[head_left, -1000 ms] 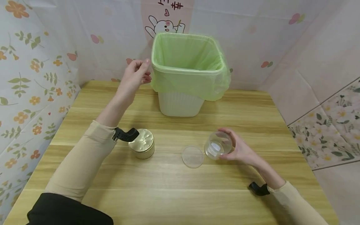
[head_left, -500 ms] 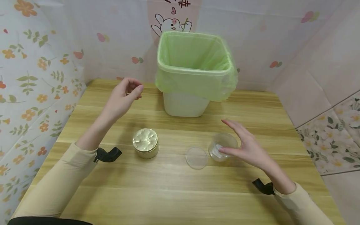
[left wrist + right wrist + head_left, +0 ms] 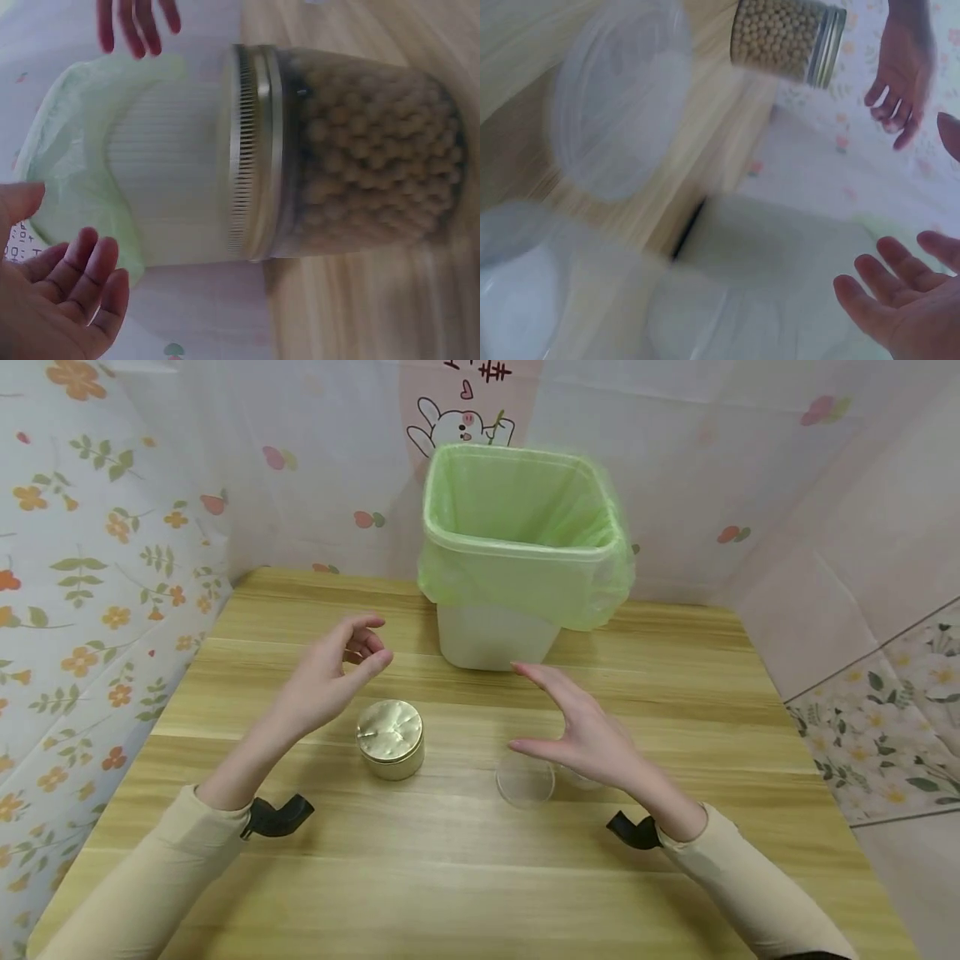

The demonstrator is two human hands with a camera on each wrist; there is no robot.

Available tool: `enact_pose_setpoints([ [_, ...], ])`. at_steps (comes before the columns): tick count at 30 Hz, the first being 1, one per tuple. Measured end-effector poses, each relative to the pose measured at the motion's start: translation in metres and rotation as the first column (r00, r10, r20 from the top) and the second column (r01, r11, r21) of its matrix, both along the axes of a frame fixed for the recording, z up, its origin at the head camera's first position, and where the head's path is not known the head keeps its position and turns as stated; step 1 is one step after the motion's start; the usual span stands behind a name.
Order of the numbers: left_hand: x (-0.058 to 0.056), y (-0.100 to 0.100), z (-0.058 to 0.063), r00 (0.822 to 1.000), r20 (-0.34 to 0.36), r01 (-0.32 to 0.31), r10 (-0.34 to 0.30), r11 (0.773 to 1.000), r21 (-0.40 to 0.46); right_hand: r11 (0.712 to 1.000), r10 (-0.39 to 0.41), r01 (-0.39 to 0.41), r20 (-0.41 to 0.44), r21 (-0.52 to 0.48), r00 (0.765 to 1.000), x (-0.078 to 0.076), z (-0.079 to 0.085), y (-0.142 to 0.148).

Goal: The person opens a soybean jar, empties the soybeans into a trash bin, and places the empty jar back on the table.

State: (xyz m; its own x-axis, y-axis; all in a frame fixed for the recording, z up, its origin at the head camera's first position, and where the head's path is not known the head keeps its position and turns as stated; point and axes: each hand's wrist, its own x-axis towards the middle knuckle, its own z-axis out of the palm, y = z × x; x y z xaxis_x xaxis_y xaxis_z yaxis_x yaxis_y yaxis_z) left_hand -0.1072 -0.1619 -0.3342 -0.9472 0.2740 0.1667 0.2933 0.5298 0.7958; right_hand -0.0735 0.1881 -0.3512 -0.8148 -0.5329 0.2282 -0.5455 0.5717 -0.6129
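A jar with a gold metal lid (image 3: 390, 735) stands left of the middle of the table; in the left wrist view its clear body (image 3: 375, 150) is full of round beige beans. My left hand (image 3: 322, 681) hovers behind and left of the jar, fingers loosely bent and holding nothing. With thumb and fingers spread apart, my right hand (image 3: 588, 727) hangs above a round clear lid (image 3: 525, 785), partly covering it from view. A clear plastic cup (image 3: 577, 779) is mostly hidden beneath that hand. Neither hand touches the jar.
A white bin (image 3: 487, 639) lined with a green bag (image 3: 517, 581) stands at the back of the wooden table (image 3: 450, 893). Behind it hangs a patterned curtain (image 3: 315, 468), and a tiled wall (image 3: 892, 727) borders the right side.
My right hand has let go of the clear cup and moved left over the clear lid. My left hand has come away from the bin's left side, down toward the jar.
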Motion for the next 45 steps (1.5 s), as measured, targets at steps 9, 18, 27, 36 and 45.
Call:
enact_pose_setpoints([
  [9, 0.014, -0.008, -0.02, 0.991, 0.039, 0.132, -0.127, 0.963, -0.234, 0.995, 0.073, -0.064, 0.118, -0.082, 0.99, -0.017, -0.012, -0.05],
  [18, 0.028, -0.008, -0.032, 0.976, 0.083, 0.218, -0.202, 0.873, -0.437, 0.989, 0.138, -0.119, 0.238, -0.09, 0.962, -0.025, -0.033, -0.083],
  [27, 0.034, -0.007, -0.041, 0.971, 0.119, 0.24, -0.209, 0.869, -0.432, 0.987, 0.157, -0.156, 0.459, -0.041, 0.875, -0.028, -0.047, -0.114],
  [36, 0.035, -0.005, -0.044, 0.972, 0.105, 0.234, -0.21, 0.882, -0.409, 0.991, 0.129, -0.136, 0.477, -0.019, 0.87, -0.026, -0.062, -0.139],
  [45, 0.035, -0.008, -0.048, 0.977, 0.065, 0.213, -0.203, 0.906, -0.366, 0.998, 0.064, -0.053, 0.499, -0.035, 0.864, -0.025, -0.069, -0.149],
])
